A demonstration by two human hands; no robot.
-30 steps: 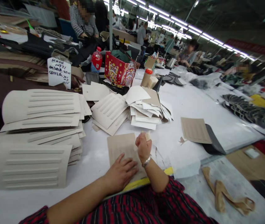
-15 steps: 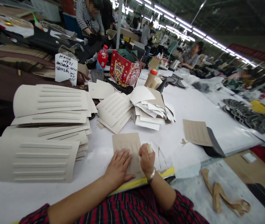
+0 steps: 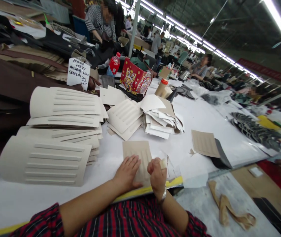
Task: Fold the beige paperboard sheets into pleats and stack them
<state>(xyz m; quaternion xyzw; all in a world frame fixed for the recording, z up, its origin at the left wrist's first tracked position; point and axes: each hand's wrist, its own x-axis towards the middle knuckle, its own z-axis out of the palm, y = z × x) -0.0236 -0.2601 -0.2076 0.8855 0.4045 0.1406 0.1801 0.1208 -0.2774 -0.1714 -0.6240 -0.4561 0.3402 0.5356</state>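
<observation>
A beige ribbed panel (image 3: 140, 149) lies on the white table in front of me. My left hand (image 3: 127, 172) rests flat on its left part, fingers stretched out. At the panel's right edge, my right hand (image 3: 158, 174) is closed around a small cream-coloured block (image 3: 163, 164) that sticks out beside the fingers. Left of my hands are stacked panels with raised strips (image 3: 53, 163). Behind the panel stand another ribbed sheet pile (image 3: 125, 115) and a heap of white and beige pieces (image 3: 158, 120).
On the right, a beige panel (image 3: 204, 143) overlaps a dark piece (image 3: 221, 157). Toward the back are a red patterned box (image 3: 135, 77), a red-capped bottle (image 3: 113, 65) and a handwritten card (image 3: 78, 74). A tan strip (image 3: 225, 205) lies lower right. Other people work beyond.
The camera view has turned slightly, so the stacks appear further right. My right hand, still closed on the block, sits slightly lower beside the panel; my left hand stays flat on it.
</observation>
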